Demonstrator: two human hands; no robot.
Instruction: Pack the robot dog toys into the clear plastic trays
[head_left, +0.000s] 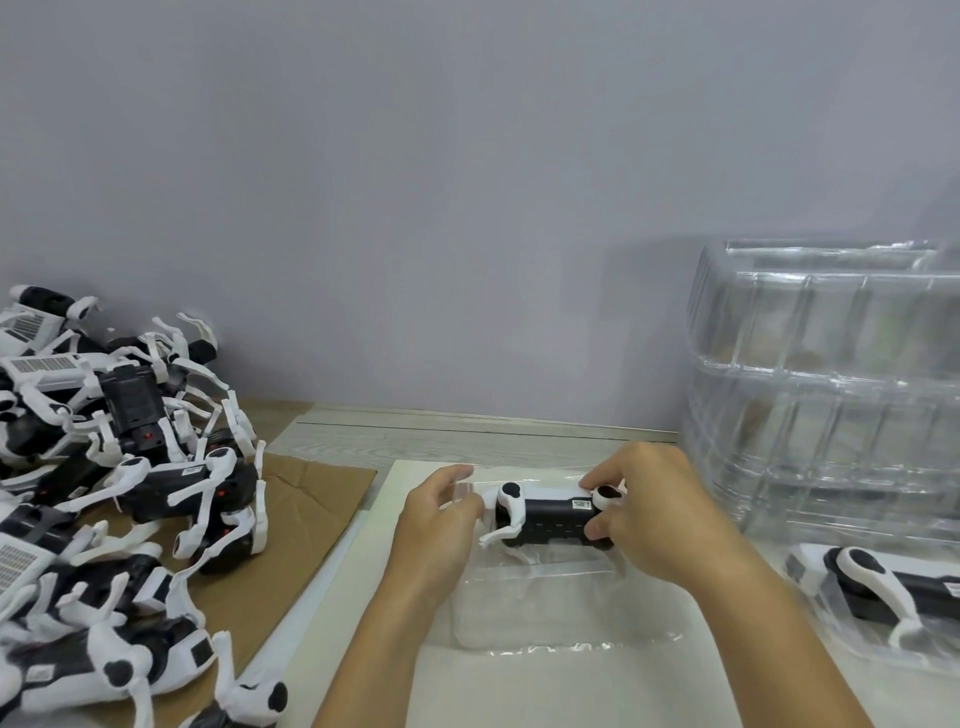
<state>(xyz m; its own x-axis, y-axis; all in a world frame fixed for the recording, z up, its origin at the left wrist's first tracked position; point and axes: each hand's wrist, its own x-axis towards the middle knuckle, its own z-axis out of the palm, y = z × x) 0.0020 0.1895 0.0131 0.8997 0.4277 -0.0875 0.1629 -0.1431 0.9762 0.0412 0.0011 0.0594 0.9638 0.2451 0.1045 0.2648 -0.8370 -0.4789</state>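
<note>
A: What fills the left of the frame?
B: A heap of black-and-white robot dog toys (119, 467) piled on brown cardboard (291, 525) on the worktop (467, 436).
A: And at centre?
B: The left hand (441, 525) pinches the near-left edge of a clear plastic tray (545, 597) lying on a white sheet (374, 597). The right hand (660, 514) has its grip clenched around one robot dog (550, 517), held over the tray's far end.
A: Further right?
B: Stacked empty trays (831, 389) at upper right; below them, a packed dog (893, 587) in its tray.
</note>
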